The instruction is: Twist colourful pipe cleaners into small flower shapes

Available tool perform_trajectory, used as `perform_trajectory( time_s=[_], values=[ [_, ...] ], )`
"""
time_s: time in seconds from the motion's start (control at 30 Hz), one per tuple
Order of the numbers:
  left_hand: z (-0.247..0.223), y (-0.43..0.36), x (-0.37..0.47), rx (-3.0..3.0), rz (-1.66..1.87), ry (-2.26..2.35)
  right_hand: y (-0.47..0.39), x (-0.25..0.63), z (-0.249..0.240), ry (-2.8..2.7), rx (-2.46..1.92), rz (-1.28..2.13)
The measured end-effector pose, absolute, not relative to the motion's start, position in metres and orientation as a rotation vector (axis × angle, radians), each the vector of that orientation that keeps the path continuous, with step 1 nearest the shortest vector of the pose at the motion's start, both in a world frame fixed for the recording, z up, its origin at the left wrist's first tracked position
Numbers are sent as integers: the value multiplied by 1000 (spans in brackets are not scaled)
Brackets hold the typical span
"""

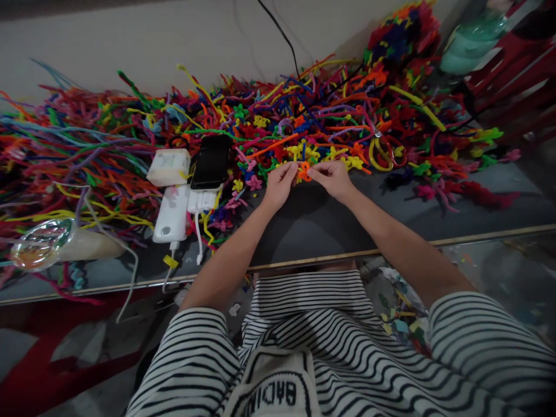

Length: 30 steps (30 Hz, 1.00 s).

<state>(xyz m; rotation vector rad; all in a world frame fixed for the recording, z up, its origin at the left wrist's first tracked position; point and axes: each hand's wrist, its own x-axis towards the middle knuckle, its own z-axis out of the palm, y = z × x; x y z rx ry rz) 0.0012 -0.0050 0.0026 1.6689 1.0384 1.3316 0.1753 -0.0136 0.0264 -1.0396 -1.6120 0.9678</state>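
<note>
Both of my hands meet over the dark table and pinch a small orange pipe-cleaner flower [306, 172] between them. My left hand [281, 182] grips its left side with thumb and forefinger. On the opposite side, my right hand [334, 178] pinches the flower's edge. Loops of bent orange pipe cleaner show between the fingertips; the rest is hidden by the fingers. Just behind the hands lie several yellow pipe-cleaner flowers [304, 152]. A straight orange pipe cleaner [274, 146] rests on the heap to the left. Yellow-handled scissors [381, 155] lie right of my right hand.
A deep heap of coloured pipe cleaners [104, 145] runs along the wall. At left are a black phone [211, 162], a white box [168, 167], a white power bank [171, 214] with cables and a lidded plastic cup [65, 243]. A green bottle [473, 43] stands far right.
</note>
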Motion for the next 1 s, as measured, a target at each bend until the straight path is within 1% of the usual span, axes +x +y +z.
perform_trajectory(
  time_s=[0.13,0.27,0.33,0.53,0.7,0.8,0.9,1.0],
  values=[
    [9,-6,-10,2147,1282,1145,-11,176,26,-1653,-1052,1103],
    [13,-3,-23,2536,1257,1003,-9,179,31,-1684,-1033,1246],
    [16,-2,-28,2616,1235,951,-9,181,33,-1706,-1007,1300],
    [30,-9,-34,2857,982,834,-4,186,34,-1830,-976,1367],
    [34,-9,-37,2888,881,783,2,192,28,-1896,-974,1405],
    [31,-7,-35,2879,846,787,1,194,27,-1979,-1048,1262],
    [28,-7,-30,2888,853,861,-4,194,31,-2082,-1182,940],
    [25,-9,-21,2836,959,985,-13,192,36,-2154,-1242,615]
  ],
)
